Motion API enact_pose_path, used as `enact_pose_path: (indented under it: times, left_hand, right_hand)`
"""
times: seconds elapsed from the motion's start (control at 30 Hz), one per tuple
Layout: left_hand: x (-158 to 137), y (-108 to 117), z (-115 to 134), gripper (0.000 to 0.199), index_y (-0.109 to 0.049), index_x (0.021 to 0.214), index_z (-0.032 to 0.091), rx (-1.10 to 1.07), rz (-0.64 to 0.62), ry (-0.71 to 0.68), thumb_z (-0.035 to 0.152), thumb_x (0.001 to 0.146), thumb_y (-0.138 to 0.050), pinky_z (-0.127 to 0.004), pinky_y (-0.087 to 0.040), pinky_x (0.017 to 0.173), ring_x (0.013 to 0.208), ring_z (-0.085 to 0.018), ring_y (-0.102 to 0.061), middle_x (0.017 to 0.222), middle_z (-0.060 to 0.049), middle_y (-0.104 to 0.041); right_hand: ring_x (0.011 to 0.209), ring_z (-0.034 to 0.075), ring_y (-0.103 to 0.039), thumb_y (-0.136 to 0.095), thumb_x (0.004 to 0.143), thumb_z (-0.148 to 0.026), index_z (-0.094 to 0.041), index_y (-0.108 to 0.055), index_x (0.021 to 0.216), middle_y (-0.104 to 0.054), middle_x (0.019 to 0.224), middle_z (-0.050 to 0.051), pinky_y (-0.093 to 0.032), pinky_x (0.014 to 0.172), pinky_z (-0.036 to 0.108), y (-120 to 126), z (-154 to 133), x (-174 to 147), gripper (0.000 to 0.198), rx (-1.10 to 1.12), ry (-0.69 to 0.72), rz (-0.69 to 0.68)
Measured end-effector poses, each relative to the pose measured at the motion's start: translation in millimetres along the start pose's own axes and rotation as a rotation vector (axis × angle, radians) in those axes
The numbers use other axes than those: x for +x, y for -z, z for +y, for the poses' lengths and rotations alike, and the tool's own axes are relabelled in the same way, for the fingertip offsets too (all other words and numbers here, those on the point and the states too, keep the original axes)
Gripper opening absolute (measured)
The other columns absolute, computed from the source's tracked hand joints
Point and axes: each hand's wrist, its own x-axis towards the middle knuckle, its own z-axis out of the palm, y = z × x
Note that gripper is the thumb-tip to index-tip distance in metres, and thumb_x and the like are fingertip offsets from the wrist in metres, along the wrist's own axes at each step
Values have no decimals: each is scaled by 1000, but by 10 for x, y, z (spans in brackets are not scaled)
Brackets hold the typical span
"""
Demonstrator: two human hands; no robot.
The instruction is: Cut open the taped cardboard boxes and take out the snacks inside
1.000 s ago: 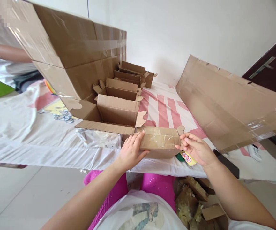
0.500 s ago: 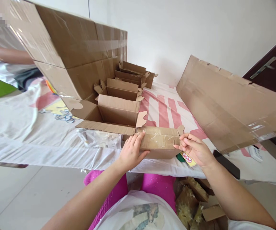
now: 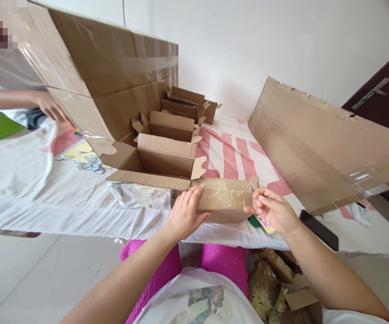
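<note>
Taped cardboard box [image 3: 226,199] runs lengthwise between left fingers [image 3: 191,198], laid open on it, and curled right fingers [image 3: 266,199], grip unclear

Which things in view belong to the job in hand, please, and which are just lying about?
Apparently in the job:
taped brown oblong cardboard box; left hand on it; right hand by its right end

Seemingly lying about:
black rectangular phone
crumpled clear plastic packet
</note>
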Motion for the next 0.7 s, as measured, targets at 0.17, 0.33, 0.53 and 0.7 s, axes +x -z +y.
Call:
enact_pose_path:
  times: [0.17,0.33,0.53,0.7]
  left_hand:
    - [13,27,10,78,-19,149,15,-2,-30,25,40,88,-61,-53,-43,102,125,-37,-50,138,-19,-51]
    - [1,31,-1,78,-18,150,16,3,-29,12,40,88,-60,-52,-43,102,127,-36,-49,139,-19,-51]
    - [25,18,32,77,-19,149,16,-16,-27,24,38,87,-61,-53,-43,103,125,-36,-49,137,-19,-51]
    - [19,28,60,78,-20,149,16,-13,-46,43,37,86,-62,-53,-43,101,125,-37,-49,135,-19,-51]
  right_hand:
    - [58,12,-47,-62,84,-41,-24,-63,88,-52,66,-4,-53,73,38,-33,-26,-7,17,-353,147,26]
    - [78,18,-58,-54,88,-32,-25,-65,89,-66,91,3,-44,71,33,79,-120,-43,13,-1227,317,96]
    - [75,19,-61,-55,88,-28,-22,-62,83,-69,87,5,-38,64,30,-13,8,11,10,-1575,151,176]
    - [68,20,-61,-51,88,-22,-21,-60,75,-69,73,6,-34,62,31,-100,58,122,16,-1718,105,184]
